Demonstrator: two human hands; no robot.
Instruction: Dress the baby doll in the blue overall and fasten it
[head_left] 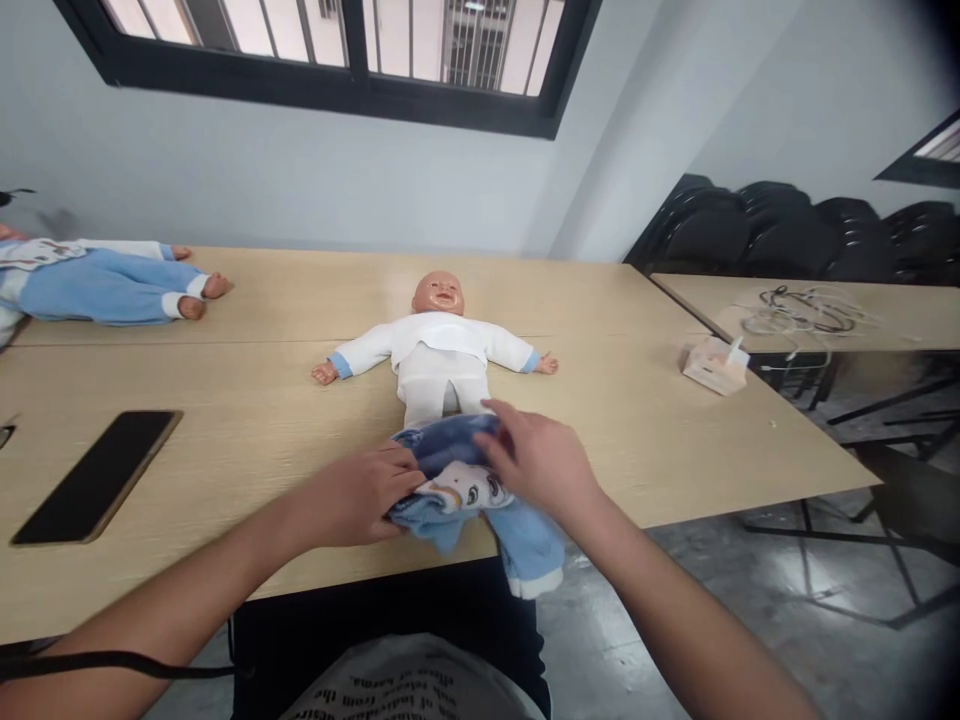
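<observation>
Pinching the blue garment (435,510) by its left edge, lower centre of frame: my left fingers (403,482) curled closed on cloth. My right fingers (511,425), parted, rest at its right edge; cannot tell whether they grip. One pant leg (529,552) hangs off the surface (607,430). White-clad doll (433,345) lies face-up mid-frame, feet hidden. Phone (97,478), left; second doll (105,287), upper left.

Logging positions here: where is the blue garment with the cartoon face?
In the head view, the blue garment is below centre, between the left hand and right hand, at the doll's legs, partly hanging over the near edge of the table.
</observation>
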